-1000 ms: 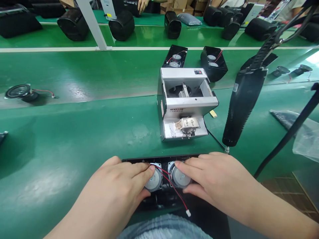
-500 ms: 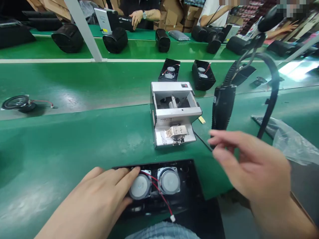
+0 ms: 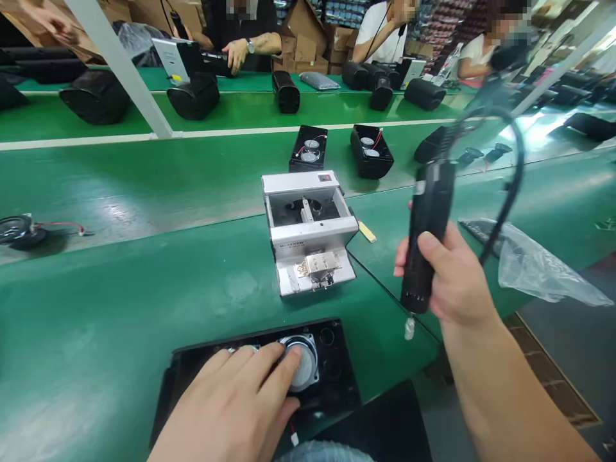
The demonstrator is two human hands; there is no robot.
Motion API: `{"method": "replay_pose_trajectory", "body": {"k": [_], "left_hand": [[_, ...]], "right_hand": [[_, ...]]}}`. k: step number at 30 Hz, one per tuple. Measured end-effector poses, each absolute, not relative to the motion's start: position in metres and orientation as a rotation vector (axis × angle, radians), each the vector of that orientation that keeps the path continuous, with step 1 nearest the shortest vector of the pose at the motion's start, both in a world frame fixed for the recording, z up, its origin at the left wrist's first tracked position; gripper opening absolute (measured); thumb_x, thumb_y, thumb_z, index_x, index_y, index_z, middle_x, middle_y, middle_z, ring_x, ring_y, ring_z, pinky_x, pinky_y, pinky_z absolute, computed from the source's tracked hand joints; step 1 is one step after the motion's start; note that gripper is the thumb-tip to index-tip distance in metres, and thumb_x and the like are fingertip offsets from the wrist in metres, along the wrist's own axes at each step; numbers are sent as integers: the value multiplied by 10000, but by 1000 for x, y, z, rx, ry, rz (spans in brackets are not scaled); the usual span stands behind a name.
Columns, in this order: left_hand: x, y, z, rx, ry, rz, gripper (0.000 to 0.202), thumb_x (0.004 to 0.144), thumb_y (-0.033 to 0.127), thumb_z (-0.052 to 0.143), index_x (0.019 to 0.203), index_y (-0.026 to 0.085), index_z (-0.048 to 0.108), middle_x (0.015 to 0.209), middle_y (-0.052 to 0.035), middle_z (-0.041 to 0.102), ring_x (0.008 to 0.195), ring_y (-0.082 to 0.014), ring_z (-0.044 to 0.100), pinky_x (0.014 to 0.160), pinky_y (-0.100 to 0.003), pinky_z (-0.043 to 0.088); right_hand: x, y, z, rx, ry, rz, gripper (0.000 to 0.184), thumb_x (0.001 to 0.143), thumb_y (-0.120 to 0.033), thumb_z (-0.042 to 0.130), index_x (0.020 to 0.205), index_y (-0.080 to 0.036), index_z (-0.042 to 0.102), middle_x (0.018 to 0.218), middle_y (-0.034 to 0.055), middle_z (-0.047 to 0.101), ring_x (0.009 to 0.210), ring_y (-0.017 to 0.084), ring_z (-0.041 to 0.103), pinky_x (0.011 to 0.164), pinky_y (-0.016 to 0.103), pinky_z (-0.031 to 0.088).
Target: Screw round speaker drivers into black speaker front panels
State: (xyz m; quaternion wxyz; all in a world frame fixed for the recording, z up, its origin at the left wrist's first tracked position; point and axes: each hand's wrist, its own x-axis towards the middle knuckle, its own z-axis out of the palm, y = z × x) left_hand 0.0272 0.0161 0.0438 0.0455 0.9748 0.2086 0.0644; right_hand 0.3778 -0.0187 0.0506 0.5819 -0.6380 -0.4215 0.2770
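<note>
My right hand [image 3: 459,279] is wrapped round a black electric screwdriver [image 3: 426,224], held upright with its tip down over the bench, to the right of the speaker box. A clear piece [image 3: 409,328] shows at the tool's lower end. My left hand [image 3: 235,398] lies open over a black speaker box panel [image 3: 334,350], its fingers stretched out. The fingertips touch a round grey speaker [image 3: 307,372] mounted in the panel. The hand mostly hides a second speaker. A small white plug [image 3: 294,439] on a red wire shows below the hand.
A silver screw feeder [image 3: 312,234] stands behind the panel, a cable running right from it. Two black boxes with speakers [image 3: 308,147] [image 3: 373,154] sit beyond. A loose speaker [image 3: 17,231] lies left, a plastic bag [image 3: 543,263] right. Co-workers [image 3: 250,45] sit across the bench.
My right hand has closed round the screwdriver, which was hanging behind it. My left hand has shifted over onto the right-hand speaker. The whole view has turned somewhat.
</note>
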Motion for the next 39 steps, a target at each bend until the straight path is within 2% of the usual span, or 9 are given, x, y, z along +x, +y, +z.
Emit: {"method": "replay_pose_trajectory", "body": {"k": [3, 6, 8, 14, 22, 27, 32, 39], "left_hand": [[45, 17, 47, 2941, 685, 70, 465, 964, 179, 669, 1423, 245, 703, 1255, -63, 824, 927, -278, 791, 773, -435, 603], [47, 23, 49, 2917, 667, 97, 411, 947, 153, 631, 1335, 219, 750, 1177, -69, 843, 867, -272, 799, 754, -434, 612], [45, 27, 49, 2897, 642, 176, 347, 967, 183, 590, 1262, 205, 771, 1124, -72, 855, 838, -269, 809, 721, -419, 617], [39, 35, 47, 2858, 639, 332, 293, 1027, 286, 564, 1235, 228, 762, 1088, -35, 871, 826, -247, 838, 684, -370, 641], [48, 31, 50, 2861, 630, 245, 346, 984, 168, 542, 1224, 205, 788, 1094, -39, 869, 832, -259, 842, 665, -408, 666], [48, 31, 49, 2851, 639, 198, 377, 912, 135, 640, 1254, 197, 787, 1136, -47, 863, 865, -279, 840, 680, -436, 684], [50, 32, 51, 2857, 668, 73, 503, 792, 157, 822, 1290, 217, 789, 1167, -63, 856, 885, -314, 838, 686, -455, 702], [54, 32, 56, 2750, 759, -111, 545, 795, 120, 832, 1312, 286, 794, 1229, -45, 843, 970, -311, 837, 815, -466, 714]], "right_hand": [[376, -30, 60, -1358, -884, 759, 431, 996, -530, 671, 1335, -299, 540, 883, -17, 658, 674, 181, 683, 617, 351, 629], [371, -40, 64, -1271, -858, 834, 526, 963, -661, 699, 1325, -302, 571, 834, -28, 644, 563, 170, 619, 486, 322, 531], [367, -45, 65, -1234, -870, 859, 604, 937, -719, 709, 1343, -287, 593, 803, -27, 645, 534, 171, 600, 462, 323, 497], [358, -52, 65, -1206, -898, 877, 606, 962, -656, 726, 1411, -271, 596, 837, 1, 693, 580, 185, 633, 499, 346, 511], [354, -53, 66, -1241, -900, 886, 631, 930, -746, 698, 1406, -337, 630, 838, 17, 691, 580, 214, 642, 492, 378, 513], [356, -57, 63, -1241, -976, 860, 633, 935, -744, 685, 1403, -320, 642, 819, 28, 693, 554, 219, 627, 463, 376, 498], [351, -60, 65, -1271, -957, 849, 651, 946, -771, 646, 1406, -310, 631, 833, 24, 686, 595, 220, 640, 504, 372, 500], [344, -63, 72, -1251, -906, 858, 690, 922, -809, 647, 1366, -281, 637, 846, 24, 707, 726, 237, 690, 747, 448, 667]]}}
